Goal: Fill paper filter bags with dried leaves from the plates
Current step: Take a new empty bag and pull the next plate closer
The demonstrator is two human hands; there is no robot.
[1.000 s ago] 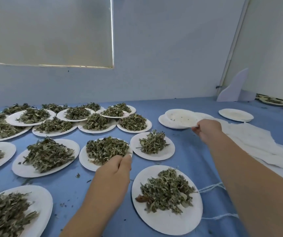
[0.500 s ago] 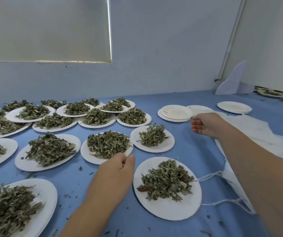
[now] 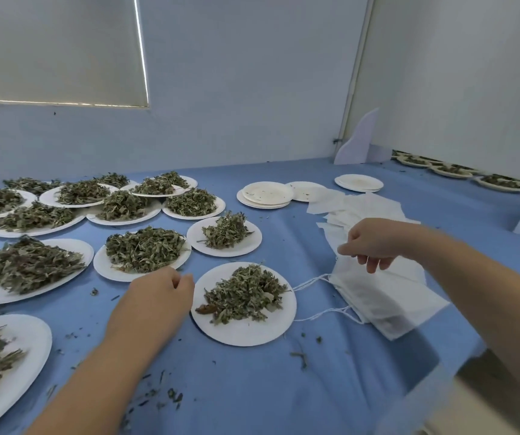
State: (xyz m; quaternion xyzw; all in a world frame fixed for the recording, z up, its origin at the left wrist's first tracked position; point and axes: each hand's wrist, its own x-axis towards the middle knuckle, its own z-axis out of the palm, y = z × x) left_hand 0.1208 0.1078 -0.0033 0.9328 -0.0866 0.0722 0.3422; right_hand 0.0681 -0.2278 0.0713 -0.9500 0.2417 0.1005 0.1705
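A white paper plate point(image 3: 243, 335) with a heap of dried leaves point(image 3: 243, 293) lies in front of me on the blue table. My left hand point(image 3: 161, 296) rests just left of its rim, fingers loosely curled, holding nothing that I can see. To the plate's right lies a stack of white paper filter bags point(image 3: 387, 302) with drawstrings point(image 3: 312, 281) trailing toward the plate. My right hand point(image 3: 374, 243) hovers over the stack's far end, fingers hanging down, its fingertips at the top bag's edge.
Several more plates of leaves point(image 3: 144, 249) fill the left and far side. Stacked empty plates point(image 3: 266, 194) and loose filter bags point(image 3: 362, 208) lie at the back right. The table's edge point(image 3: 440, 368) drops off at the near right. Leaf crumbs litter the cloth.
My right hand let go of an empty plate on the far stack, then drew back and down onto the filter bags, its fingers uncurling. My left hand stayed by the near plate.
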